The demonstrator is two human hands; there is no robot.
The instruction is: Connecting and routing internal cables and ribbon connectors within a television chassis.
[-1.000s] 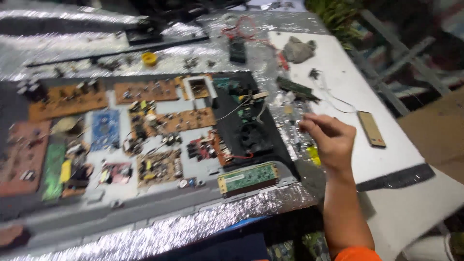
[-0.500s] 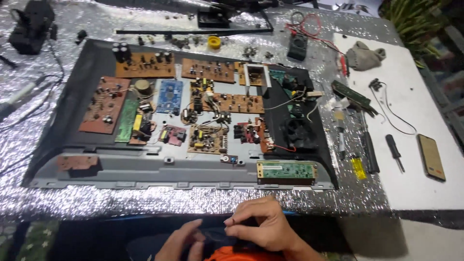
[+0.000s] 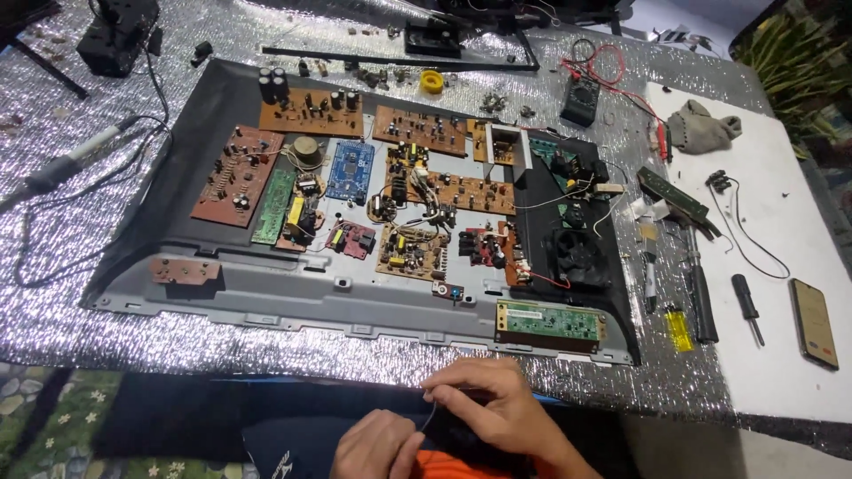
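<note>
A workbench covered in crinkled silver foil (image 3: 106, 346) fills the view, with a white board (image 3: 781, 355) laid over its right end.

Nearest, below the bench edge and over the lap, both hands meet. The right hand (image 3: 493, 408) pinches a thin dark wire (image 3: 429, 415) between thumb and forefinger, the other fingers loosely curled. The left hand (image 3: 377, 448) is closed into a loose fist just under it, thumb tip at the wire's lower end; whether it truly grips the wire I cannot tell.

Just beyond lies an opened panel chassis (image 3: 266, 293), back up. A green strip board (image 3: 550, 321) sits at its near right edge. Farther in are brown circuit boards (image 3: 457, 191), a blue board (image 3: 351, 170) and a black fan (image 3: 577, 257).

As a judgement, the work looks midway: the boards are exposed and spread out, nothing is closed up, and neither hand touches the chassis.

To the right rest a screwdriver (image 3: 747, 306) and a phone (image 3: 813, 321); far back, a multimeter (image 3: 581, 99) with red leads.
</note>
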